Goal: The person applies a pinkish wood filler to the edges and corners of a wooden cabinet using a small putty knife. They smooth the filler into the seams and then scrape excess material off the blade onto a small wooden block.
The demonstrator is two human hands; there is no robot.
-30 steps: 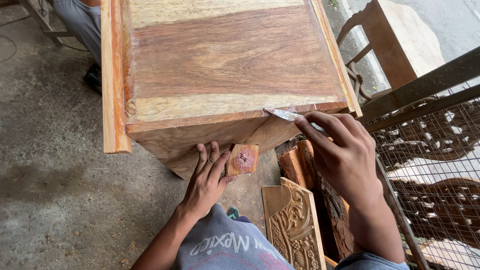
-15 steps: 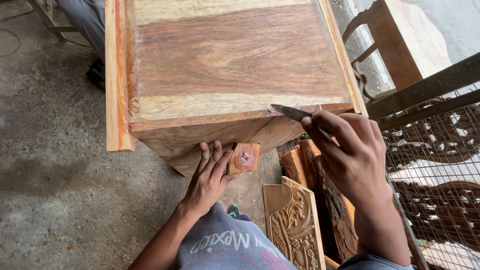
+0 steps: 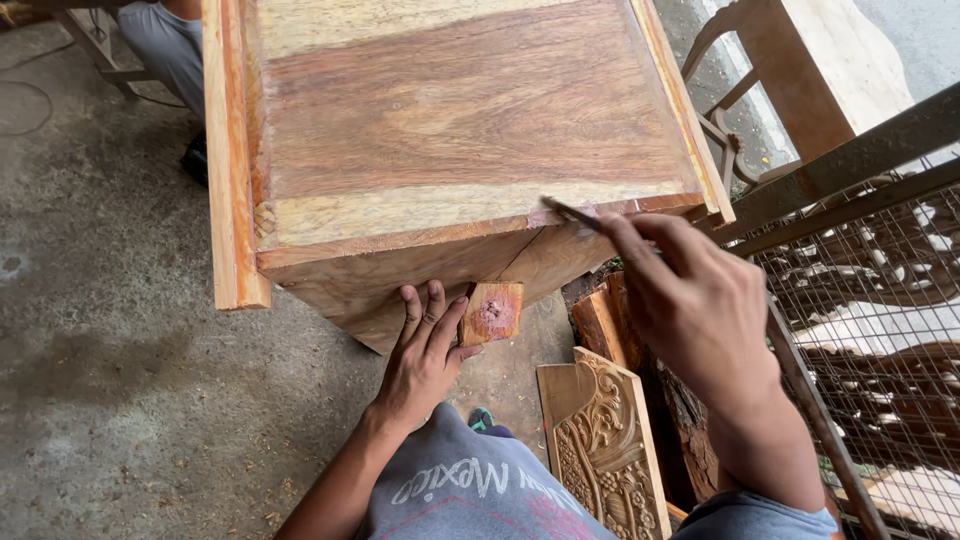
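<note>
Wooden cabinet: left hand fingers spread flat against it; right hand fingers pinch blade.

No packages, labels, signs or screens appear anywhere in the frame. The only lettering in view is a curved line of pale print across the grey shirt at the bottom centre of the frame, with thin red lines just below it.
</note>
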